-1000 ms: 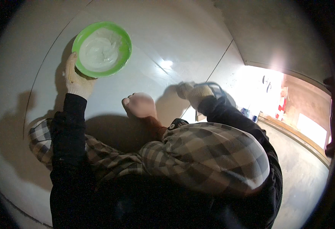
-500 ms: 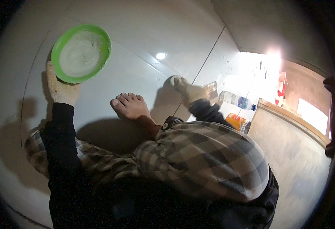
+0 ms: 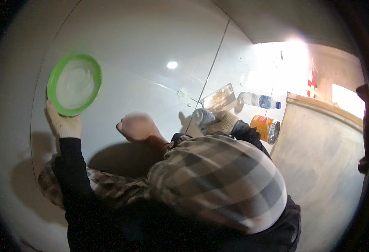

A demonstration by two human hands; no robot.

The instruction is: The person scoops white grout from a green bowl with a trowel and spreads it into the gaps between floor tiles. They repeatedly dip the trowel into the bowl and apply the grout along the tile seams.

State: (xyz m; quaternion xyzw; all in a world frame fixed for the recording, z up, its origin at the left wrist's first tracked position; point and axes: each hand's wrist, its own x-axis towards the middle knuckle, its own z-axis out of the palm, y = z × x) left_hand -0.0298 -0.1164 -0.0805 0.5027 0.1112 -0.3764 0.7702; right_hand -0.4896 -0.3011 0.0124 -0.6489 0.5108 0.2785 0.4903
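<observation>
At the left, my left hand (image 3: 68, 125), in a cream knitted glove, holds up a bright green bowl (image 3: 55, 80) by its lower rim. White paste (image 3: 76, 83) coats the inside of the bowl, which tilts toward me. My gloved right hand (image 3: 225, 122) is beside my raised knee, closed around a greyish crumpled thing (image 3: 203, 118) whose kind I cannot make out. Just beyond that hand lies a wide flat metal scraper blade (image 3: 218, 99), smeared with residue; any handle is hidden.
A clear plastic bottle (image 3: 254, 100) with a blue cap lies right of the blade. Nearer stands or lies an orange tin (image 3: 263, 128). A pale panel with a wooden edge (image 3: 319, 105) rises at the right. My bare foot (image 3: 139, 127) rests on the tiled floor (image 3: 138, 46).
My right hand has come back toward my knee, uncovering more of the blade and showing the greyish thing. The bowl in my left hand has moved lower and left in view.
</observation>
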